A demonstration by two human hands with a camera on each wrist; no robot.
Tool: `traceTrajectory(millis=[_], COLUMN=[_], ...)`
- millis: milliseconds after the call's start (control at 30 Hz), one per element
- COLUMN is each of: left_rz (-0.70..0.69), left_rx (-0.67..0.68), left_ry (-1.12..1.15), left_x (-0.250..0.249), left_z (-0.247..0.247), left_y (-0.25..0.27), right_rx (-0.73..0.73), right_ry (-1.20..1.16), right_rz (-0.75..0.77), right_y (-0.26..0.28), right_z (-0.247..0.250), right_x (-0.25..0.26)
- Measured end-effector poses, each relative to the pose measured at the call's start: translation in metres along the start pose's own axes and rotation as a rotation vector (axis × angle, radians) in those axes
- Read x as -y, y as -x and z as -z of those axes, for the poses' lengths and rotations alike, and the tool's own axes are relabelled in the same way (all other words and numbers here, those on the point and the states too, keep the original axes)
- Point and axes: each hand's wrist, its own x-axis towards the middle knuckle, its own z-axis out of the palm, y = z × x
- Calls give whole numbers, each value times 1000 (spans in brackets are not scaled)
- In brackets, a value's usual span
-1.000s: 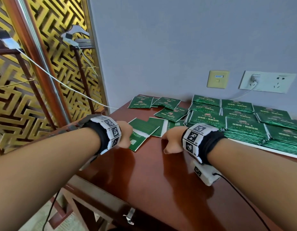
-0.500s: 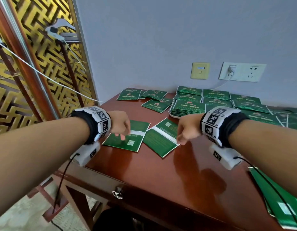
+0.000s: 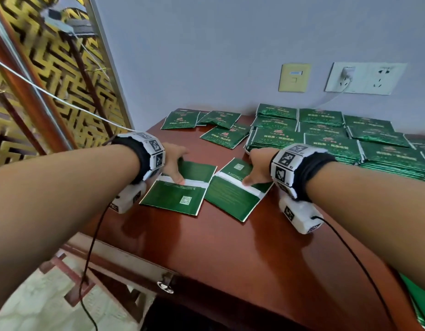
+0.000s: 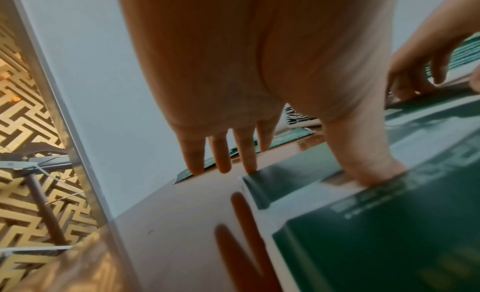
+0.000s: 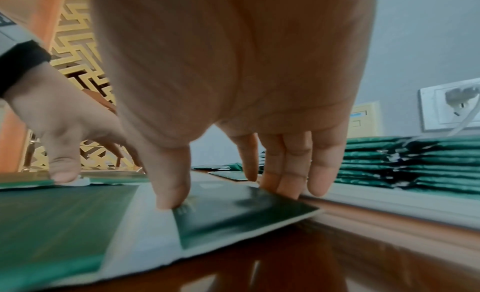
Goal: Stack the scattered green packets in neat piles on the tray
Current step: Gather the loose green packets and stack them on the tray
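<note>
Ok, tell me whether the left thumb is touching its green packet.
Touching: the left wrist view shows the left thumb pressed down on the green packet.

- Both forearms reach forward side by side, bare, each with a black wrist band carrying white marker blocks.
- Left hand [image 3: 174, 162] – palm down, thumb [image 4: 369, 169] pressed straight down, the other fingers [image 4: 193, 160] extended and slightly spread.
- Right hand [image 3: 259, 164] – also palm down, thumb [image 5: 170, 185] planted, fingers [image 5: 288, 173] straight and close together, tips pointing down toward the far side.
</note>
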Motion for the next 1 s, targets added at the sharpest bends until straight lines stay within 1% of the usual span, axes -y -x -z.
traceTrajectory(millis=[100, 167, 233, 333, 433, 533, 567, 633, 700, 767, 833, 900, 1000], left_rz=[17, 43, 70, 94, 55, 2, -21, -76, -135, -166, -179, -186, -185], left_rx=[7, 25, 2, -45, -80, -204, -246, -292, -275, -230, -184, -122, -35], left_ry=[-60, -96, -121, -115, 45, 139, 138, 103, 99, 149, 164, 118, 20], left_x=[-4, -7, -6, -8, -17, -23, -23, -24, -23, -23, -23, -27, -35], left_z=[4, 3, 0, 0, -1, 1, 3, 7, 8, 6, 3, -2, -13], left_y=[-2, -1, -1, 4, 11, 18, 20, 27, 36, 49, 62, 70, 70], right_rx=[38, 27, 21, -3, -66, -96, -66, 46, 128, 159, 116, 59, 85], right_ry=[15, 70, 112, 111, 67, 55, 62, 111, 154, 162, 145, 130, 124], right_rz=[-36, -42, -41, -41, -24, -5, -1, 1, 5, 6, 9, 24, 62], right_y=[-3, -2, 0, 4, 13, 21, 24, 26, 31, 38, 41, 42, 35], right_z=[4, 8, 13, 20, 24, 23, 22, 15, 9, 7, 5, 4, -1], right_x=[2, 3, 5, 2, -4, -11, -11, -10, -10, -12, -11, -6, 2])
